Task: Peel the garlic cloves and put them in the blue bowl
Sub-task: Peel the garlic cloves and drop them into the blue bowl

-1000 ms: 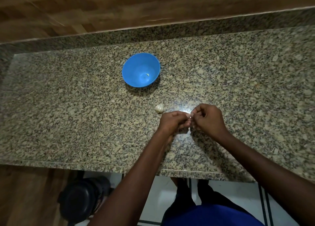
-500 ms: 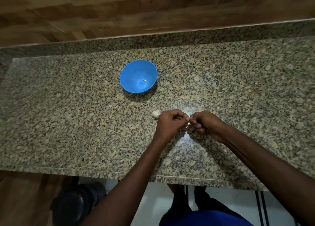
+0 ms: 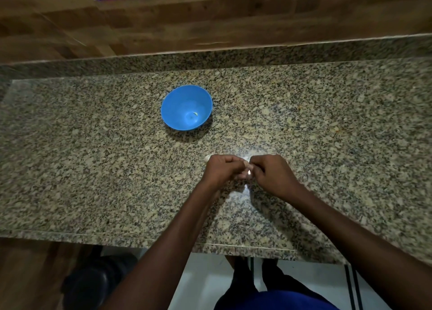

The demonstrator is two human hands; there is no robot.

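Observation:
A blue bowl (image 3: 173, 106) stands on the granite counter (image 3: 93, 160), with one small pale garlic piece (image 3: 195, 114) on its bottom. In front of it my left hand (image 3: 222, 169) and my right hand (image 3: 272, 173) meet with curled fingers, and both pinch a small garlic clove (image 3: 248, 169) between their fingertips. Only a sliver of that clove shows. The rest of the garlic bulb (image 3: 207, 157) lies on the counter just behind my left hand, mostly hidden by it.
The counter's front edge (image 3: 140, 236) runs below my forearms. A raised granite ledge (image 3: 210, 59) and a wooden wall (image 3: 163, 26) close off the back. A dark round object (image 3: 93, 284) sits on the floor at lower left.
The view has tilted upward, so bowl and hands sit lower in the frame. My hands have stayed together on the clove, and my left hand now covers more of the bulb.

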